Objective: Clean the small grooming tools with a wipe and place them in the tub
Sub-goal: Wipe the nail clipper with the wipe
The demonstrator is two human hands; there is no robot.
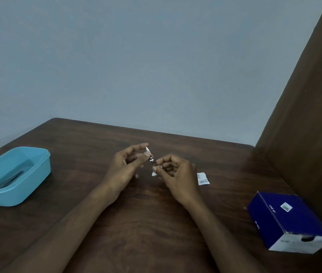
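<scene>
**Both hands work a small tool over mid-table**

The dark wooden table [136,223] ends at a far edge against a pale wall, with a rounded corner at far left. A brown panel [303,115] rises along the right side. Bare wood lies between the hands and the blue tub [36,174], which sits at the left edge; something dark lies inside it, too dim to identify. A blue-and-white box [288,221] lies at right, and a small white sachet [203,178] sits just right of the right hand.

The grooming tool [150,155] is small, metallic with a pale end, held above the table centre; its type is unclear.

The left hand [125,170] pinches the tool between thumb and fingers. The right hand [175,176], fingers curled, pinches a white wipe [154,173] against the tool's lower end.
</scene>
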